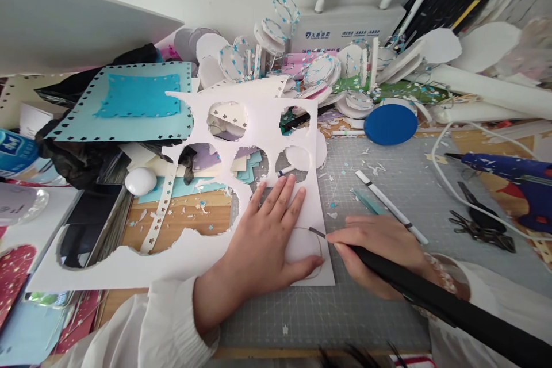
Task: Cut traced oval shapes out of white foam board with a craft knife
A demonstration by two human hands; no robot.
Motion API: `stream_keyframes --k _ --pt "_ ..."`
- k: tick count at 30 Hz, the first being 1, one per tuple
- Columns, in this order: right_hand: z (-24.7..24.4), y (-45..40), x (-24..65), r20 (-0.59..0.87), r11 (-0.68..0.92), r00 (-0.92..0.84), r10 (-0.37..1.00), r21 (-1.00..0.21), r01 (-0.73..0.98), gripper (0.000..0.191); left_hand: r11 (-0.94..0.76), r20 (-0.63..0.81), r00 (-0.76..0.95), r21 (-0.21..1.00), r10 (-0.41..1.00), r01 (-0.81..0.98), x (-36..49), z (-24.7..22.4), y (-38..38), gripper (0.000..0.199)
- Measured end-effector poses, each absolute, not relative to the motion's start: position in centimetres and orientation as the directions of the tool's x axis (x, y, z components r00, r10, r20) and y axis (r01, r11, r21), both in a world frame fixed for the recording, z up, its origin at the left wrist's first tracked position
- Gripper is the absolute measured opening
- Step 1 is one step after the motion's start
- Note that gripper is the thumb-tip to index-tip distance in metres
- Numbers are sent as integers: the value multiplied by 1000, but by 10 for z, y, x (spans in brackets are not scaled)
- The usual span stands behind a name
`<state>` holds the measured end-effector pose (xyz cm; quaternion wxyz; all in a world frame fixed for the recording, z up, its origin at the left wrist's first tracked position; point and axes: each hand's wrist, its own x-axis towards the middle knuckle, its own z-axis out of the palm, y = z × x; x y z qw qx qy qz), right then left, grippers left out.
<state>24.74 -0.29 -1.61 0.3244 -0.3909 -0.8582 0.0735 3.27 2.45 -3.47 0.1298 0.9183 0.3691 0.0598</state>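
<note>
A white foam board [172, 267] with several ragged round holes lies over the grey cutting mat [267, 328]. Spread flat on its right part, my left hand [269, 236] presses it down, thumb over a traced circle [297, 244]. My right hand [379, 247] is wrapped round a black pen-shaped cutter [414, 287] with a thin metal tip. That tip touches the board at the circle's upper right edge. Right of the board lie a white pen [390, 205] and a teal pointed piece [366, 201].
A blue oval lid [390, 124] sits behind the mat, among white discs with blue-dotted trim [321, 71]. A blue glue gun [513, 169] with a white cord, and black scissors [476, 210], lie at the right. Paper sheets [125, 98] are stacked at the left.
</note>
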Motion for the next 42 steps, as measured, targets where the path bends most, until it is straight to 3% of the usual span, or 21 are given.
stream_keyframes --k 7,18,29,42 --pt "-7 -8 250 559 649 -392 731 -392 651 18 -695 18 720 275 694 664 32 -36 24 94" --pt "-8 -6 246 528 652 -413 742 -422 630 19 -694 20 719 281 694 662 32 -35 25 93" --pt "-16 -4 241 477 634 -419 773 -553 540 18 -689 11 716 284 698 667 33 -35 24 94" --pt "-11 -9 242 502 657 -426 753 -532 534 20 -668 13 695 293 719 685 33 -35 24 94"
